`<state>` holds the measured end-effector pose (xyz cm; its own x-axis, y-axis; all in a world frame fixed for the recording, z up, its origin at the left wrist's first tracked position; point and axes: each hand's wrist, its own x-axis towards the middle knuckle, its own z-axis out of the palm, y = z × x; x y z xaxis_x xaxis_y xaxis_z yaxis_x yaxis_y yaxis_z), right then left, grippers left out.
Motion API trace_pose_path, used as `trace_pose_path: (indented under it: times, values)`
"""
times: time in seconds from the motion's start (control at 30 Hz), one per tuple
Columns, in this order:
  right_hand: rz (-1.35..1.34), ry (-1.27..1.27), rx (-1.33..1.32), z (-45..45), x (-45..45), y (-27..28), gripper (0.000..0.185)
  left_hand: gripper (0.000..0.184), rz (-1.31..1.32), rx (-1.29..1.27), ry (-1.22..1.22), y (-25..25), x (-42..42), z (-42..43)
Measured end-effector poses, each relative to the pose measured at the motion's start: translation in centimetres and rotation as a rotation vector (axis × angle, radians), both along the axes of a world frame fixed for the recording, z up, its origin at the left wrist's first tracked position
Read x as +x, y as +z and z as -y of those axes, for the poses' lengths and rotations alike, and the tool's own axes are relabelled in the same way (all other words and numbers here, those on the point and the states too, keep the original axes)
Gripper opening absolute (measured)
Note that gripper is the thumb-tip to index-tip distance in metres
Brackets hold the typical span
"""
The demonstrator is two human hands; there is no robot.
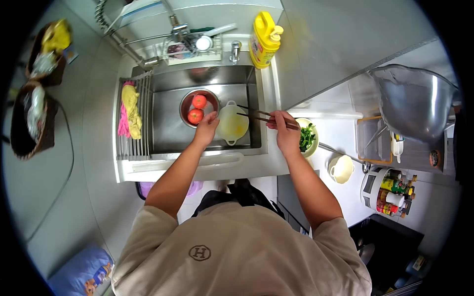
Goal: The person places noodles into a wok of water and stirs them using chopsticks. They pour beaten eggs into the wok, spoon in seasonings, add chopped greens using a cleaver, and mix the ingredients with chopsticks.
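Observation:
My left hand point(206, 129) is closed at the left rim of a pale yellow-green bowl point(226, 117) with two small handles. A yellowish patch shows at the bottom of this bowl, which is over the sink. In my right hand point(285, 134) is a pair of dark brown chopsticks point(260, 119), their tips pointing left over the bowl's right side. Left of the bowl, a metal bowl point(185, 111) in the sink holds two round red fruits point(199, 101), tomatoes or apples. Beside my right hand stands a cream bowl point(314, 147) of chopped greens point(306, 137), partly covered by the hand.
The steel sink point(165, 138) has a drying rack point(143, 98) with pink and yellow gloves point(130, 106) at its left. A yellow bottle point(264, 42) stands behind. On the right counter are a cream cup point(340, 169), a ladle point(340, 152) and a caddy point(374, 187) of seasoning bottles.

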<state>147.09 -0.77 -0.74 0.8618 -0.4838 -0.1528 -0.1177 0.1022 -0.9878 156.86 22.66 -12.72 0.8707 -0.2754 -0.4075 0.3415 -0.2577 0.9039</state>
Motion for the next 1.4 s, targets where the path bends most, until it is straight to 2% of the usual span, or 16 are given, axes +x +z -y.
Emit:
trace_pose_path:
  times: [0.2,0.33,0.43,0.57,0.8,1.0,1.1,1.23,1.4]
  values:
    - [0.132,0.004,-0.063,-3.8,-2.4,2.3,0.025,0.034,0.019,-0.149,0.081,8.2,-4.9,-4.7]
    - [0.191,0.018,-0.097,-6.0,-4.8,4.2,0.027,0.032,0.021,-0.219,0.164,10.6,-9.3,-8.0]
    - [0.238,0.038,-0.064,-7.3,-6.2,5.4,0.027,0.031,0.037,-0.288,0.221,11.7,-12.3,-10.6]
    - [0.282,0.092,-0.033,-8.9,-8.3,6.3,0.028,0.03,0.118,-0.258,0.296,12.7,-16.3,-13.6]
    - [0.315,0.136,0.037,-9.6,-15.9,5.5,0.028,0.028,0.068,-0.254,0.372,13.0,-26.2,-13.5]
    - [0.356,0.096,-0.05,-8.4,-24.9,6.2,0.021,0.031,0.025,-0.318,0.147,14.6,-31.8,-8.8]
    - [0.482,0.074,-0.367,-6.7,-28.4,8.1,0.019,0.035,0.031,-0.352,-0.051,17.0,-33.1,-4.8]
    - [0.41,-0.132,-0.374,-3.3,-32.8,8.5,0.019,0.035,0.0,-0.382,-0.304,18.7,-34.0,0.4]
    - [0.318,-0.487,-0.364,0.5,-41.7,8.9,0.02,0.038,-0.072,-0.327,-0.593,17.1,-35.8,5.7]
